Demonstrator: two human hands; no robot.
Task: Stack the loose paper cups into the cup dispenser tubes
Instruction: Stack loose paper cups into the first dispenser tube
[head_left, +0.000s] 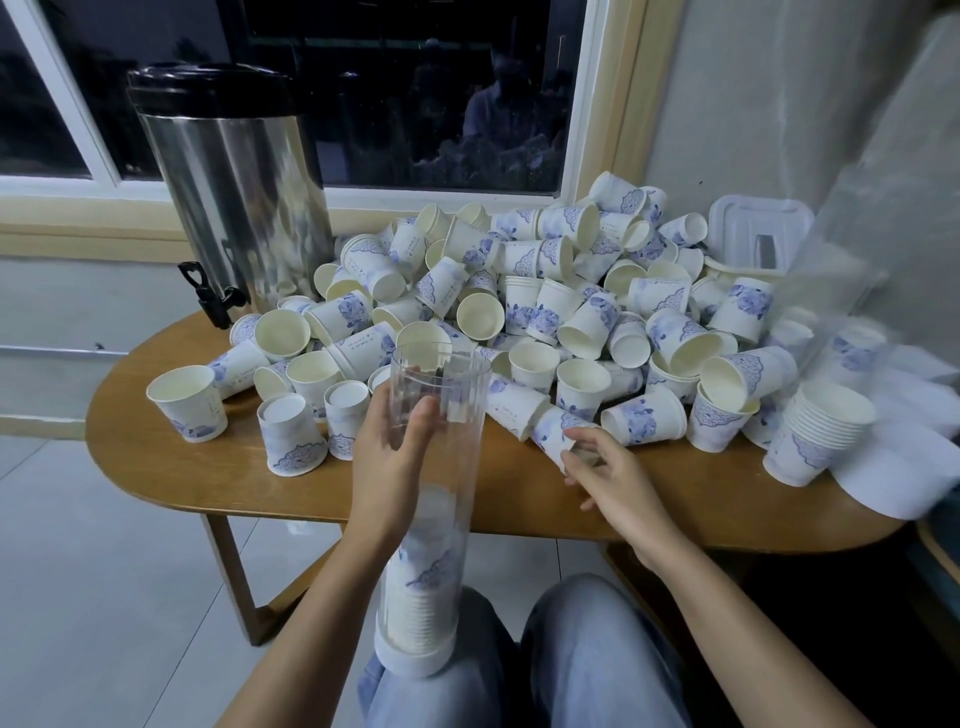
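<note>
My left hand (396, 457) grips a clear dispenser tube (441, 395) near its open top. The tube stands upright on my left knee and holds a stack of cups (421, 597) in its lower part. A big pile of loose white and blue paper cups (545, 306) covers the wooden table (218, 467). My right hand (605, 470) pinches one cup (553, 428) lying on its side at the pile's near edge.
A steel drinks urn (234, 182) with a black tap stands at the back left. A white plastic lid (758, 231) lies at the back right. Another stack of nested cups (818, 431) stands at the table's right end, beside a blurred clear sheet (883, 312).
</note>
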